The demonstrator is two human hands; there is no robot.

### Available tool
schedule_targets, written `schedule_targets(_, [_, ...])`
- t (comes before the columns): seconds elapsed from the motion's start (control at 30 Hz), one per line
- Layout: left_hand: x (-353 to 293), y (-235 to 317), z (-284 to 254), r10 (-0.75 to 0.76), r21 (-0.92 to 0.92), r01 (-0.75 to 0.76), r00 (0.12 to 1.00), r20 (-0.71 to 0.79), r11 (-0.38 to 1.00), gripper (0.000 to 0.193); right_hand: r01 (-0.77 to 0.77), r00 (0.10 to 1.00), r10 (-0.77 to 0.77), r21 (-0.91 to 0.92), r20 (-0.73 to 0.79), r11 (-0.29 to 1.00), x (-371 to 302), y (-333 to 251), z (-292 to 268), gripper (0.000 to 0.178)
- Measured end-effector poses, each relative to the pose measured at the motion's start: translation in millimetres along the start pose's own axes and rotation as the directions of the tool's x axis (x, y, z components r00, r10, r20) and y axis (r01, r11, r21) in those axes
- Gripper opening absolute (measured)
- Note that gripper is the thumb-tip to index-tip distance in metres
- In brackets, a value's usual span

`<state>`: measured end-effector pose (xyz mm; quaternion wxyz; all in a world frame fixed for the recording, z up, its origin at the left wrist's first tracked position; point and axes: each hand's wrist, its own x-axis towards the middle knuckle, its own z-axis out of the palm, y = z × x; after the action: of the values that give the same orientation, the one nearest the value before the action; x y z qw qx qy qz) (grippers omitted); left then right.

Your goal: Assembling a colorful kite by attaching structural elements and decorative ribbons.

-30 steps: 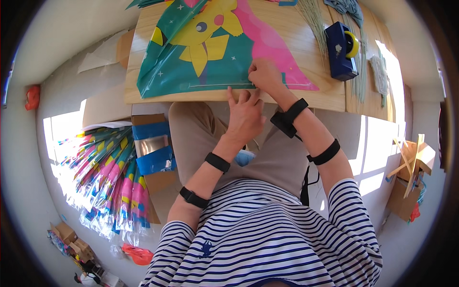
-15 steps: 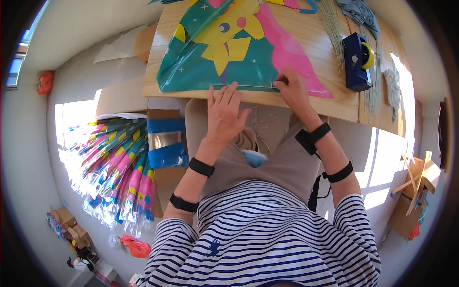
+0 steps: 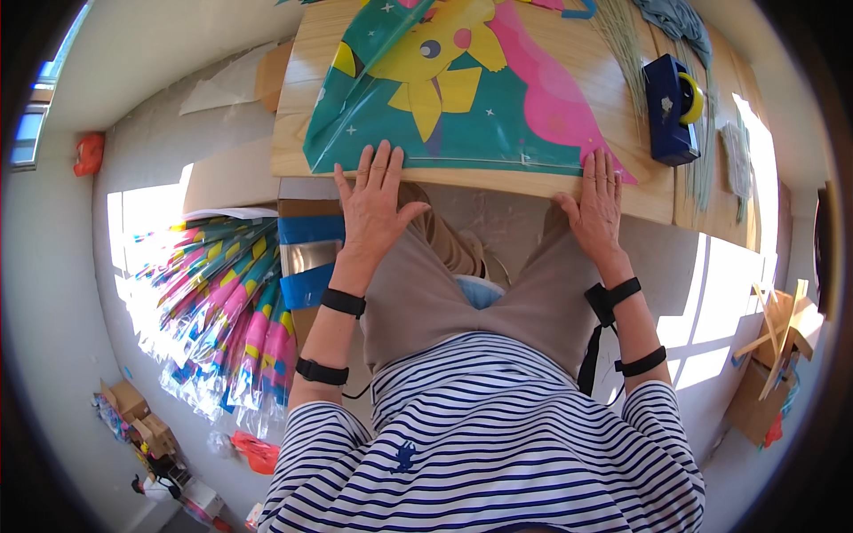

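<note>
A shiny kite sheet (image 3: 484, 133) of thin plastic, printed green, pink and yellow with a cartoon figure, lies flat along the table's near edge. A thin pale rod (image 3: 480, 169) runs along its near border. My left hand (image 3: 373, 209) rests with spread fingers, tips on the sheet's near left edge. Near the pink right corner, my right hand (image 3: 597, 206) lies palm down with its fingers straight and its thumb apart. Neither hand grips anything. The far part of the sheet is folded over and runs out of view.
A blue tape dispenser (image 3: 668, 111) with a yellow roll stands right on the wooden table (image 3: 622, 71). Thin sticks (image 3: 619, 44) and a grey cloth (image 3: 675, 25) lie beyond. Left of my legs are a box with blue tape (image 3: 311, 222) and many folded kites (image 3: 222, 302).
My hands have moved apart, left hand leftward and right hand rightward along the near edge. The right fingers have let go of their pinch and now lie flat. The view has shifted slightly.
</note>
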<state>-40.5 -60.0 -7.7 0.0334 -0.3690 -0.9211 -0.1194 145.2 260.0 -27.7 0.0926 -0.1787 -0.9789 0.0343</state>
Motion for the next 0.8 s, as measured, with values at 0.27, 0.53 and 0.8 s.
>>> schedule_targets(0.27, [-5,5,2,0.031,0.099,-0.036,0.998,0.050,0.994,0.094,0.009,1.000,-0.009,-0.003,-0.008,1.000,-5,2,1,0.090])
schedule_targets(0.53, [2,5,-4,-0.064,0.035,0.061,0.994,0.086,0.997,0.089,0.012,1.000,-0.012,0.012,0.007,1.000,-5,3,-2,0.090])
schedule_targets(0.8, [-3,19,-1,0.084,-0.032,-0.081,0.989,0.120,0.996,0.093,0.000,1.000,0.000,0.014,-0.004,1.000,-7,8,1,0.094])
